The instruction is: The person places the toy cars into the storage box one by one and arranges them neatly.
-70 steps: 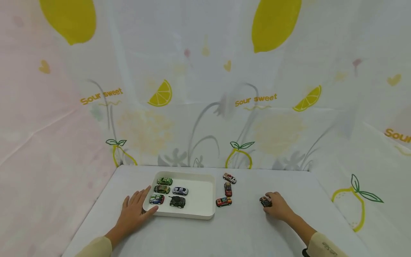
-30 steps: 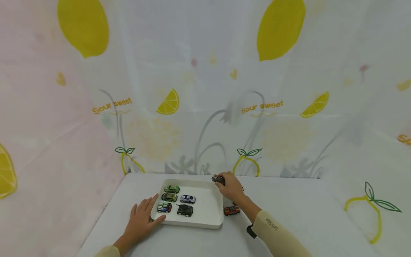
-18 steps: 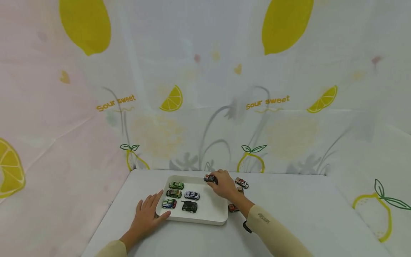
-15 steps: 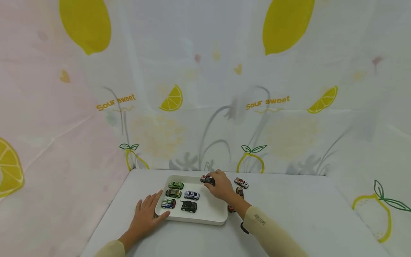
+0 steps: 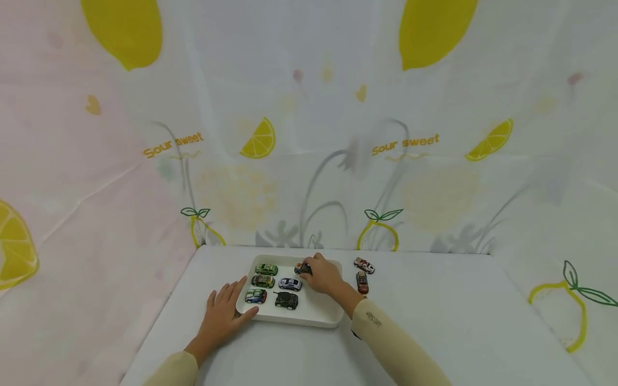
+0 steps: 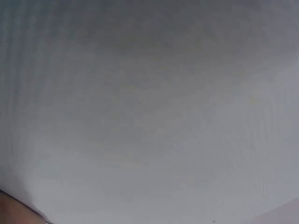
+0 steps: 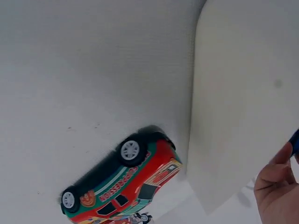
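Note:
My right hand [image 5: 322, 274] pinches a dark toy car [image 5: 302, 268] with an orange-and-white end, low inside the white tray [image 5: 309, 323] near its back. Just in front of that car sits a white-and-blue toy car [image 5: 290, 284]. My left hand [image 5: 222, 316] lies with fingers spread along the tray's left rim, thumb at the front left corner. The tray also bears a light green car [image 5: 266, 269], a camouflage car [image 5: 263, 281], a white, green and blue car [image 5: 256, 296] and a black toy tank [image 5: 287, 300].
Right of the tray lie a white-and-red car [image 5: 364, 265] and a dark red car [image 5: 362, 282]. A red-and-green car [image 7: 124, 182] beside the tray wall fills the right wrist view's lower part; my forearm mostly hides it in the head view. A lemon-print curtain [image 5: 309, 128] stands behind.
My right hand has picked the dark car off the table at the right and carried it left into the tray, then lower. My left hand has stayed at the tray's left side.

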Tool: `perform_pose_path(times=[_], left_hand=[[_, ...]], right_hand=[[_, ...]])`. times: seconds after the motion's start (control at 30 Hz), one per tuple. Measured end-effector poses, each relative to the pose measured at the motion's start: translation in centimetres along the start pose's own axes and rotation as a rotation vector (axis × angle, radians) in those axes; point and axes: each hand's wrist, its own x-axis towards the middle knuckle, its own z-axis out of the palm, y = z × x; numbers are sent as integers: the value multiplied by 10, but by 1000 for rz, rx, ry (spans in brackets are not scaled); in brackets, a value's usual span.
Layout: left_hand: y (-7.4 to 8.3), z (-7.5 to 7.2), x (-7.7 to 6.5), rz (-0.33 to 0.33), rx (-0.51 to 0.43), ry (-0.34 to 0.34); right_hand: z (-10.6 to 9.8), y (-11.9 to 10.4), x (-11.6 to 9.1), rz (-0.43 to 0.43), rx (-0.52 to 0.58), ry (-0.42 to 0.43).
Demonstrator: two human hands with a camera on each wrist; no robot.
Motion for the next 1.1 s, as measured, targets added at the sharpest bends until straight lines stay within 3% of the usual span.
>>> perform_pose_path(times=[0.23, 0.47, 0.73, 1.1], left_hand=[[-2, 0, -2, -28, 0, -13], [-1, 4, -2, -13, -7, -11], [-2, 3, -1, -26, -4, -26], [-2, 2, 2, -4, -2, 21]], right_hand=[[3, -11, 11, 22, 8, -55], [14, -12, 17, 83, -70, -80], [16, -9, 20, 96, -24, -56], [21, -9, 22, 99, 77, -39]])
